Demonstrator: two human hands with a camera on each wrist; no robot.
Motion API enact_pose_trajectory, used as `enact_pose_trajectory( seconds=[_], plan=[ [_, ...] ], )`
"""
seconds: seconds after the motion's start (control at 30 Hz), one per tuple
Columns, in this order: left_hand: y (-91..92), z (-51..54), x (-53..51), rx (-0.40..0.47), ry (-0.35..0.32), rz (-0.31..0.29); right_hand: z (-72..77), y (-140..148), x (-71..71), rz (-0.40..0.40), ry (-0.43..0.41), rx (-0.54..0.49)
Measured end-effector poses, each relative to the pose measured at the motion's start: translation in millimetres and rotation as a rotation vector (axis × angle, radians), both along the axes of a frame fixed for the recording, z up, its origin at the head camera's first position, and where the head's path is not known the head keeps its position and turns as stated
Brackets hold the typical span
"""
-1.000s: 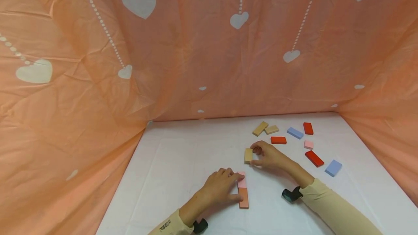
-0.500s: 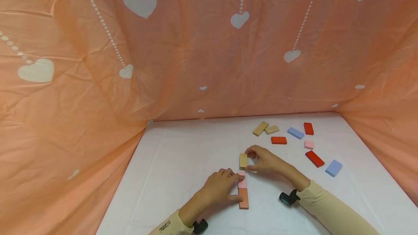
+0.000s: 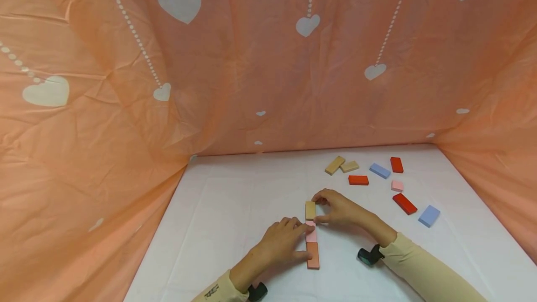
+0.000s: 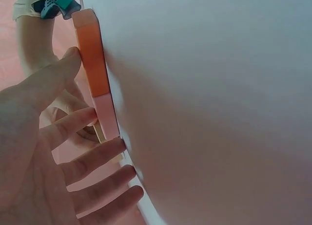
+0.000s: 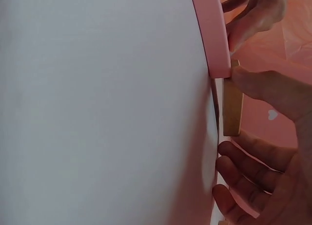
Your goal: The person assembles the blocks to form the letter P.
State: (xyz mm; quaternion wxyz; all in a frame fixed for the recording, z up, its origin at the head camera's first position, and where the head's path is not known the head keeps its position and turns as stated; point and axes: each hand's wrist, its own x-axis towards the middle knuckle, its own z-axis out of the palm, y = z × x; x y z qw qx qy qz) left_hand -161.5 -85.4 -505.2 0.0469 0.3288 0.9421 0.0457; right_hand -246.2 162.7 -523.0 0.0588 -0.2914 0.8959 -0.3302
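- The tan block (image 3: pixel 310 210) has been shifted over the last second — leftward and down the head view — and the gap between it and the pink block (image 3: pixel 312 236) has been all but closed.
- It is now lined up with the pink block and the orange block (image 3: pixel 313 249), at the far end of the three; by the look of it, a straight row is being extended by one block.
- The tan block is pinched end to end by the right hand (image 3: pixel 341 209), between thumb and forefinger. In the right wrist view it seems to be held slightly above the surface (image 3: pixel 235 190); whether the pink block is touched by it cannot be told.
- No clear shift is shown by the left hand (image 3: pixel 280 242): its fingers are spread, not clamped, with the thumb laid against the orange block and the forefinger on the pink one — the two are probably being steadied.
- The other pieces have been left where they were, scattered beyond the right hand: red blocks (image 3: pixel 404 204), blue blocks (image 3: pixel 429 216), a small pink piece (image 3: pixel 396 185) and two spare tan pieces (image 3: pixel 334 166).
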Motion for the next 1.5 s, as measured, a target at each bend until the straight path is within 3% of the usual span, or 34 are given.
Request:
enact_pose_trajectory(
  seconds=[0.47,0.97,1.5],
  plan=[
    [-0.3,1.6,-0.6,0.013,0.016,-0.015,1.8,0,-1.9,0.022,0.004,0.040],
    [-0.1,-0.1,0.0,0.020,-0.001,0.006,-0.3,-2,-0.9,0.000,-0.002,0.051],
    [-1.7,-1.4,-18.4,0.031,0.003,0.006,-0.3,7,0.8,0.017,-0.030,-0.036]
  ],
)
